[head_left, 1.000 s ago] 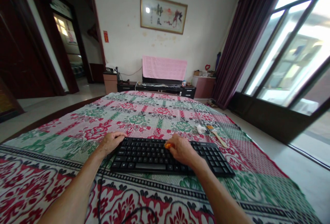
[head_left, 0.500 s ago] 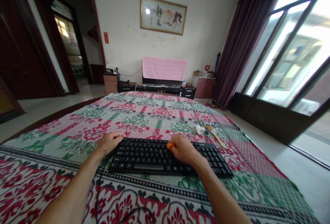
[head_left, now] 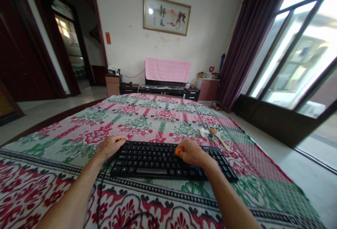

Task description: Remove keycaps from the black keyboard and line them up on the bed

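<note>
A black keyboard (head_left: pixel 152 158) lies flat on the patterned cloth in front of me. My left hand (head_left: pixel 113 146) grips its left end, with the thumb and fingers closed about the top left corner. Over the right part of the letter keys, my right hand (head_left: pixel 193 152) is closed round a small orange lump (head_left: pixel 179 151). Most of that lump is hidden in the fingers, and its exact kind does not show. The number pad shows to the right of my right wrist.
A brush with a wooden handle (head_left: pixel 222 141) and a crumpled white tissue (head_left: pixel 203 132) lie beyond the keyboard on the right. The keyboard's cable (head_left: pixel 100 194) runs down at the left. A floral cloth (head_left: pixel 137 123) covers the table.
My right hand has moved a little to the right along the keys with the orange lump. My left hand and the keyboard have stayed in place.
</note>
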The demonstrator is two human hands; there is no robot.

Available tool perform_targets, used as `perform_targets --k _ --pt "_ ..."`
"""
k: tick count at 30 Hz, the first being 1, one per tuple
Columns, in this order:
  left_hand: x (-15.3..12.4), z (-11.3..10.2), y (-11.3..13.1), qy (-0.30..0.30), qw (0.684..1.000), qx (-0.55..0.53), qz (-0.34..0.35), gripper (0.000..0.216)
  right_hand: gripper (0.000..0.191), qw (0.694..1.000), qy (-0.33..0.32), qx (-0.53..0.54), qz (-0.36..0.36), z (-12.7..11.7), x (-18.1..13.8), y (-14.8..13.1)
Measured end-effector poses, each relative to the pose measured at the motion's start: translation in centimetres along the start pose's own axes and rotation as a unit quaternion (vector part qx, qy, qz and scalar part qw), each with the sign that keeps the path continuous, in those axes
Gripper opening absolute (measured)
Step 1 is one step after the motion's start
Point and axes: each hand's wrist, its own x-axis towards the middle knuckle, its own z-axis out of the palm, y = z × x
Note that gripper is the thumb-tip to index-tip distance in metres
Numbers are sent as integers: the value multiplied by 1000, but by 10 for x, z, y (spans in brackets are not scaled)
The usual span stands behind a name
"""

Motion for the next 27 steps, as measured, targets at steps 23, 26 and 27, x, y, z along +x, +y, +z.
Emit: perform_targets --k 23,26,27 --pt "3 3 -3 -6 1000 8 -6 35 29 998 11 7 -65 0 0 0" --pt "3 2 -2 -2 1000 7 -11 35 29 1000 -1 -16 -21 -4 -3 -3" --pt "3 2 -2 -2 1000 7 -11 34 28 1000 -6 -21 -9 -6 -4 -2"
